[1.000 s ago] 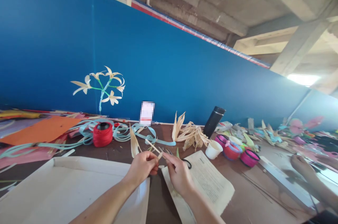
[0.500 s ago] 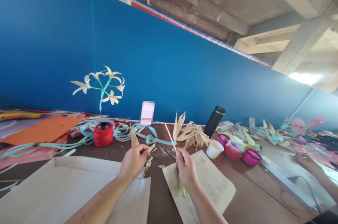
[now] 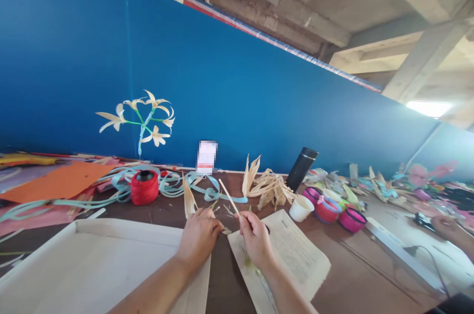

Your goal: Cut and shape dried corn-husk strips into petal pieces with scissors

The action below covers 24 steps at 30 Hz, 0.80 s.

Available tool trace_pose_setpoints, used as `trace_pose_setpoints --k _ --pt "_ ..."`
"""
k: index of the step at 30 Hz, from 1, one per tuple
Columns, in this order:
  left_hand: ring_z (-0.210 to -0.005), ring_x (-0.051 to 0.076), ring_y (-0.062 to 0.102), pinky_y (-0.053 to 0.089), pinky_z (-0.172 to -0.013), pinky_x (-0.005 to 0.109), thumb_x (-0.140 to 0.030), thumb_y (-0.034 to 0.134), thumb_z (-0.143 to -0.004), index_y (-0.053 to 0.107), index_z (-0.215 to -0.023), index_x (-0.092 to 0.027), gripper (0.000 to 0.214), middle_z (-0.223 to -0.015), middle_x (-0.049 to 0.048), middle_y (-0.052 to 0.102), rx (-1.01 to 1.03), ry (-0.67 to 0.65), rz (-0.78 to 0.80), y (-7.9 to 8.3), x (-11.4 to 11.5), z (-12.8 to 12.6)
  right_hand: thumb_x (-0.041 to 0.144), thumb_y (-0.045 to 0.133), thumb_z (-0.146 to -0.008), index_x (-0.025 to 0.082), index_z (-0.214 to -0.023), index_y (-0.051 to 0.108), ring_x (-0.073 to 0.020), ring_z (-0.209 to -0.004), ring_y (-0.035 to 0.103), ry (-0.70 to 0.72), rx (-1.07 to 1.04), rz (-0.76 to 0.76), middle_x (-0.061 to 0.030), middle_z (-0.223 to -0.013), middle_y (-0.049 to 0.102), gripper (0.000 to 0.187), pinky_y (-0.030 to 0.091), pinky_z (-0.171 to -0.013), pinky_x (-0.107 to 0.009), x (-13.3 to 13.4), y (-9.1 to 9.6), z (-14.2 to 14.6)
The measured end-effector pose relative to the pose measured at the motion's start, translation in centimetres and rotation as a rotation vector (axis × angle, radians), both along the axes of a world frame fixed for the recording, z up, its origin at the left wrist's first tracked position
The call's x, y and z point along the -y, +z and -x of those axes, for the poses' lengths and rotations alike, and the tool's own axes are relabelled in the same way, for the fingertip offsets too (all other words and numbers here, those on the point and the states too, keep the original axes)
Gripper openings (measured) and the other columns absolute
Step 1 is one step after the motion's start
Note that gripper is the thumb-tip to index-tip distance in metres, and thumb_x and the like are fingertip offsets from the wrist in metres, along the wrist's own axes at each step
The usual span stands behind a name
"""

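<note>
Brown table (image 3: 355, 274) before blue partition (image 3: 237, 87)

A person's left hand (image 3: 200, 236), which had pinched a scrap of husk half a second earlier, dropped and turned knuckles up, its fingers aimed down toward the surface (image 3: 225, 282). The right hand (image 3: 255, 239) sank slightly, its stick (image 3: 228, 197) leaning further left. A co-worker's hand (image 3: 445, 228) shifted right, and a dark object (image 3: 424, 221) appeared beside it.
</note>
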<state>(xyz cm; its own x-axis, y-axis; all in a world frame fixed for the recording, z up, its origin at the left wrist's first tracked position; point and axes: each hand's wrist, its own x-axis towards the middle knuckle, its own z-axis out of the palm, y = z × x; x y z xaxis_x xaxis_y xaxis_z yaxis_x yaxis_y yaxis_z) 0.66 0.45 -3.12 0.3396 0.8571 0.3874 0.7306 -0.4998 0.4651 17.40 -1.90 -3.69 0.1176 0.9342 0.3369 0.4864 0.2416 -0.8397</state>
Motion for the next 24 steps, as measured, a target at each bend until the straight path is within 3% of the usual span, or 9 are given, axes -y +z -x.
trace_pose_setpoints --k 4,7,12,17,24 --pt "-0.078 0.017 0.051 0.034 -0.071 0.029 -0.03 0.038 -0.085 0.068 -0.076 -0.024 0.032 -0.076 0.0035 0.058 0.034 -0.018 -0.068 0.7 -0.3 1.0 0.039 0.042 -0.086 0.016 -0.089 0.061 -0.0126 -0.052 0.045 -0.011 -0.014 -0.007 0.002 -0.057 0.048 0.03 0.035 -0.049 -0.021 -0.1 -0.2 -0.2" --pt "-0.079 0.018 0.052 0.035 -0.073 0.028 -0.03 0.039 -0.084 0.066 -0.083 -0.023 0.028 -0.079 0.0038 0.06 0.065 0.046 -0.111 1.2 -1.2 2.5 0.039 0.042 -0.086 0.016 -0.09 0.061 -0.0126 -0.052 0.045 -0.031 -0.016 -0.02 0.0021 -0.056 0.048 0.031 0.036 -0.049 -0.021 0.0 -0.1 -0.3" --pt "-0.079 0.017 0.053 0.035 -0.071 0.026 -0.025 0.047 -0.078 0.065 -0.073 -0.022 0.02 -0.076 0.0024 0.061 0.031 0.152 -0.017 1.3 -2.2 4.2 0.04 0.041 -0.086 0.015 -0.089 0.061 -0.0124 -0.051 0.045 -0.024 -0.013 -0.015 0.0019 -0.057 0.048 0.032 0.035 -0.049 -0.021 0.2 0.0 -0.3" --pt "-0.079 0.017 0.053 0.036 -0.071 0.026 -0.023 0.048 -0.076 0.066 -0.069 -0.022 0.019 -0.074 0.0025 0.06 -0.035 0.074 0.079 1.1 -1.5 3.4 0.042 0.041 -0.086 0.015 -0.088 0.061 -0.0129 -0.051 0.045 -0.017 -0.01 -0.014 0.0016 -0.056 0.049 0.033 0.036 -0.048 -0.021 0.2 0.2 0.0" --pt "-0.079 0.017 0.054 0.036 -0.071 0.027 -0.022 0.048 -0.076 0.067 -0.072 -0.021 0.02 -0.075 0.0042 0.06 -0.063 0.021 0.082 1.0 -1.0 2.8 0.041 0.043 -0.085 0.016 -0.084 0.061 -0.0125 -0.051 0.045 -0.023 0.03 -0.007 0.0024 -0.055 0.048 0.031 0.034 -0.049 -0.021 0.4 0.4 0.2"
